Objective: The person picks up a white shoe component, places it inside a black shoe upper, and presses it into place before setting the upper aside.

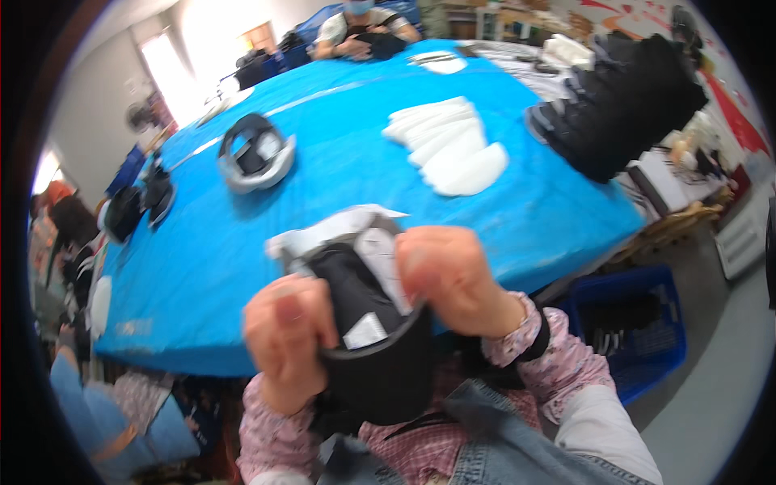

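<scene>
A black cap is held between my two hands with its hollow inside facing up and its stiff visor toward me. My left hand grips the left edge of it, the thumb pressed over the rim. On the other side my right hand pinches the right edge, partly smeared by motion. Inside the cap a small white label shows against the dark lining. Whitish material sticks out around the far rim. Fingers beneath the cap are hidden.
A blue-covered table spreads ahead. On it sit another upturned cap, fanned white curved pieces and a tall stack of black caps. A blue crate stands below right. A person works across the table.
</scene>
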`<state>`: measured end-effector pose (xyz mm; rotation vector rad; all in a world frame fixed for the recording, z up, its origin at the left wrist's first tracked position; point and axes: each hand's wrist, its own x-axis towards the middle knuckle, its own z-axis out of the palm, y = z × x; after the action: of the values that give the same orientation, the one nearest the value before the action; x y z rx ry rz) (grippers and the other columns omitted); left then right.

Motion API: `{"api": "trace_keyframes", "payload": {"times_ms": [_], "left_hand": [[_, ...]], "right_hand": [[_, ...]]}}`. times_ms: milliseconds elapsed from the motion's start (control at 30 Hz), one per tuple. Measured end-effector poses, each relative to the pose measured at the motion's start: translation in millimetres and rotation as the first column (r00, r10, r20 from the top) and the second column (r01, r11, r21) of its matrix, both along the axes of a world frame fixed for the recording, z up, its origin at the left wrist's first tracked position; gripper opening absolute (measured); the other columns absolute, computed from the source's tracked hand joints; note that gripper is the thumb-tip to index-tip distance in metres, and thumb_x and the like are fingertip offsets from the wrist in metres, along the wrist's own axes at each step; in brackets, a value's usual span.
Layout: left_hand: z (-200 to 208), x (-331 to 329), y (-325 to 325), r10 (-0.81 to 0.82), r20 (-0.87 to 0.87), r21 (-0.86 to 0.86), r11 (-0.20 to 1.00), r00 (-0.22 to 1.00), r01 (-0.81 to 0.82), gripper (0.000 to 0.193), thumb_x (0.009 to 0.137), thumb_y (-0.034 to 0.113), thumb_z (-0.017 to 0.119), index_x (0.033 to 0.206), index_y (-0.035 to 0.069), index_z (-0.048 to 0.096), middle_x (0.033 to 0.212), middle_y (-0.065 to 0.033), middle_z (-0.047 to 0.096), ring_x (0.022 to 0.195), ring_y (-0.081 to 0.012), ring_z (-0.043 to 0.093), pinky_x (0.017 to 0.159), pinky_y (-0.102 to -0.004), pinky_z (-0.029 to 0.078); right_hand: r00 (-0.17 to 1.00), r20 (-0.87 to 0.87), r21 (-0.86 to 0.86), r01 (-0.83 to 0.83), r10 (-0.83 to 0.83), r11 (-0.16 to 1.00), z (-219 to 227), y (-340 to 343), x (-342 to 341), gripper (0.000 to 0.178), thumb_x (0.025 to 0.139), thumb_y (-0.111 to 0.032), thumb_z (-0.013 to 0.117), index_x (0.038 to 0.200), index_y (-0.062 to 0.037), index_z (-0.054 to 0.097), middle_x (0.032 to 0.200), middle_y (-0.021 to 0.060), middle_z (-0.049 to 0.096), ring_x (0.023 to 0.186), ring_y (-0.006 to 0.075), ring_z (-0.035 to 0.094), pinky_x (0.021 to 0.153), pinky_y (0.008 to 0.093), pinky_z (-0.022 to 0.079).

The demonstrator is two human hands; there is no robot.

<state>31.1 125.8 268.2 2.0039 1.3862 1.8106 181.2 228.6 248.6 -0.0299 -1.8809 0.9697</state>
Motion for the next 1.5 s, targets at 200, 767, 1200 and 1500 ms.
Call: {"api": "trace_keyframes", "payload": {"times_ms": [200,767,1200,1500], "left_hand": [[7,-3,-3,0.088,-0.225,-0.036,0.994,0.97,-0.099,0.044,0.092,0.02,0.035,0.051,0.004,0.039,0.048,-0.0059,0.041,0.043,-0.0211,0.038,0.047,-0.0326,0.027],[-55,-54,40,0.096,0.041,-0.401,0.913,0.994,-0.072,0.027,0.093,0.019,0.04,0.111,0.0,0.05,0.111,-0.0111,0.052,0.103,-0.0205,0.049,0.091,-0.0318,0.037],[-117,-73,47,0.215,-0.381,-0.369,0.856,0.899,-0.361,0.023,0.088,0.013,0.048,0.107,0.0,0.05,0.117,-0.0156,0.043,0.11,-0.0299,0.043,0.093,-0.0355,0.034],[-113,-71,45,0.208,-0.378,-0.392,0.847,0.902,-0.359,0.023,0.085,0.011,0.05,0.105,0.0,0.051,0.116,-0.0157,0.043,0.11,-0.0304,0.043,0.092,-0.0361,0.035]], "right_hand": [[0.935,0.352,0.234,-0.128,0.039,0.964,18,-22,7,0.025,0.075,-0.023,0.069,0.083,-0.0043,0.056,0.077,0.0085,0.055,0.072,0.0234,0.055,0.062,0.029,0.042],[0.728,0.35,-0.334,0.685,-0.589,0.648,-69,71,195,0.051,0.085,-0.01,0.05,0.131,-0.001,0.032,0.127,0.0135,0.04,0.118,0.0192,0.04,0.098,0.0309,0.032],[0.732,0.234,-0.269,0.681,-0.639,0.681,-55,71,143,0.085,0.068,-0.021,0.077,0.132,-0.0015,0.026,0.124,0.0135,0.043,0.114,0.02,0.042,0.096,0.0315,0.035],[0.402,-0.456,-0.225,0.811,-0.794,0.539,116,133,260,0.072,0.08,-0.042,0.059,0.124,0.0091,0.033,0.119,0.0169,0.048,0.107,0.0219,0.048,0.095,0.0299,0.036]]}}
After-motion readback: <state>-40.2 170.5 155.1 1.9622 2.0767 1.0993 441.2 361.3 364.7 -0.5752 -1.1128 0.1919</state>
